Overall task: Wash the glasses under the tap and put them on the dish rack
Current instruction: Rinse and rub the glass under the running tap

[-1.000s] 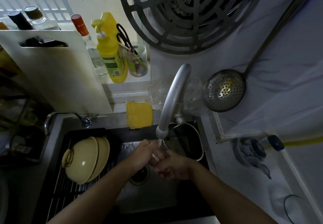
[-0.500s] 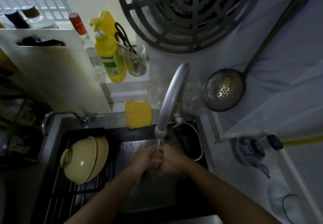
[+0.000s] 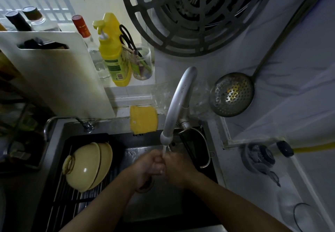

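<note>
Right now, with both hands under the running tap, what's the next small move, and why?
Probably keep rubbing under the stream a moment longer. The left hand and right hand are pressed together right below the tap spout, and whatever they hold is hidden. The dish rack to the left, holding yellow bowls, would come after.

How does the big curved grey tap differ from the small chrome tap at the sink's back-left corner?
The big curved grey tap is thick, matte, and running water onto the left hand and right hand; the small chrome tap is thin, shiny and looks dry. The grey one arcs over the basin's middle; the chrome one ends at the corner above the dish rack. Both are mounted behind the sink.
</note>
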### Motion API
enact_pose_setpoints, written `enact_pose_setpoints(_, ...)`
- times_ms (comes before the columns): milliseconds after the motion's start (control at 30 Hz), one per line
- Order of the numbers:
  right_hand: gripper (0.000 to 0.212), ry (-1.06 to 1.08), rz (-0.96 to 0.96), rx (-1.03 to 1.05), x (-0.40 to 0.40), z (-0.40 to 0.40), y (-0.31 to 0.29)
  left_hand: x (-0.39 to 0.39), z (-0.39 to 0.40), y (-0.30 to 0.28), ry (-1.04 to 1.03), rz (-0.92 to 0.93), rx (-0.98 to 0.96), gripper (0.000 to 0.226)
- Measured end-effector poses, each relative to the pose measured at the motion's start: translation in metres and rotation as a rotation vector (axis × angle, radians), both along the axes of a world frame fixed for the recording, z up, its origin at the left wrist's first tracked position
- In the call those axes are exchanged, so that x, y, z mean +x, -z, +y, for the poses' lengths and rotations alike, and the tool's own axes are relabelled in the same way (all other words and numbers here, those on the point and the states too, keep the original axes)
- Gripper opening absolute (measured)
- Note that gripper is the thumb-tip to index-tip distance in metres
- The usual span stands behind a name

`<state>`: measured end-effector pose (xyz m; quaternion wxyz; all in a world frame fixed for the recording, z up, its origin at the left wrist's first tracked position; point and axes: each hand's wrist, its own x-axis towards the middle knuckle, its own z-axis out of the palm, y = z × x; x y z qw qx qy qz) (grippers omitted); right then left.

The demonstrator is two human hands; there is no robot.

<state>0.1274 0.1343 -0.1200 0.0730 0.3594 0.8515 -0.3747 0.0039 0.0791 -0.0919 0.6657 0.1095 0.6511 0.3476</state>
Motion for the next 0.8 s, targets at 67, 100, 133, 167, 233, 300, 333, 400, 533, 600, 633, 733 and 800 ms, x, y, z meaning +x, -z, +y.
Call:
enact_pose_setpoints(67, 0.050, -0.042, -0.012, 0.219, 0.004, -0.003, 0.007, 0.003, 0.003, -0.002, 0.002, 0.007, 0.010, 0.037)
enact_pose_setpoints(100, 0.051, 0.034, 0.036, 0.179, 0.004, -0.006, 0.006, 0.005, 0.005, -0.001, -0.013, 0.039, 0.003, 0.037)
enact_pose_setpoints(133, 0.050, 0.120, 0.099, 0.079, 0.004, -0.007, 0.009, 0.007, 0.006, -0.001, -0.037, 0.062, -0.004, 0.037)
enact_pose_setpoints(167, 0.046, 0.169, 0.136, -0.024, 0.003, -0.006, 0.009, 0.008, 0.008, 0.003, -0.058, 0.063, 0.008, 0.037)
enact_pose_setpoints(233, 0.028, 0.205, 0.156, -0.255, 0.001, 0.002, 0.005, 0.010, 0.007, 0.004, -0.080, 0.055, 0.062, 0.039)
enact_pose_setpoints(300, 0.026, 0.293, 0.208, -0.565, 0.003, 0.009, 0.003, 0.009, 0.003, 0.005, -0.072, 0.095, 0.125, 0.035)
enact_pose_setpoints(333, 0.025, 0.374, 0.253, -0.745, 0.005, 0.011, 0.002, 0.008, 0.001, 0.005, -0.058, 0.135, 0.163, 0.034)
enact_pose_setpoints(400, 0.016, 0.478, 0.351, -1.171, 0.012, 0.013, 0.005, 0.007, -0.001, 0.002, -0.021, 0.200, 0.229, 0.036)
enact_pose_setpoints(533, 0.011, 0.383, 0.217, -1.325, 0.016, 0.011, 0.007, 0.005, -0.002, 0.002, 0.001, 0.195, 0.226, 0.041)
enact_pose_setpoints(600, 0.020, 0.263, 0.100, -0.914, 0.013, 0.008, 0.005, 0.002, -0.003, 0.007, 0.031, 0.162, 0.166, 0.038)
enact_pose_setpoints(633, 0.031, 0.167, 0.059, -0.639, 0.010, 0.007, 0.005, 0.001, -0.004, 0.010, 0.034, 0.135, 0.120, 0.035)
enact_pose_setpoints(733, 0.042, -0.070, 0.009, 0.080, 0.005, 0.001, 0.006, 0.002, -0.003, 0.014, -0.022, 0.004, 0.026, 0.026)
enact_pose_setpoints(800, 0.040, -0.080, 0.047, 0.239, 0.008, -0.003, 0.019, 0.006, -0.001, 0.012, -0.048, 0.002, 0.012, 0.029)
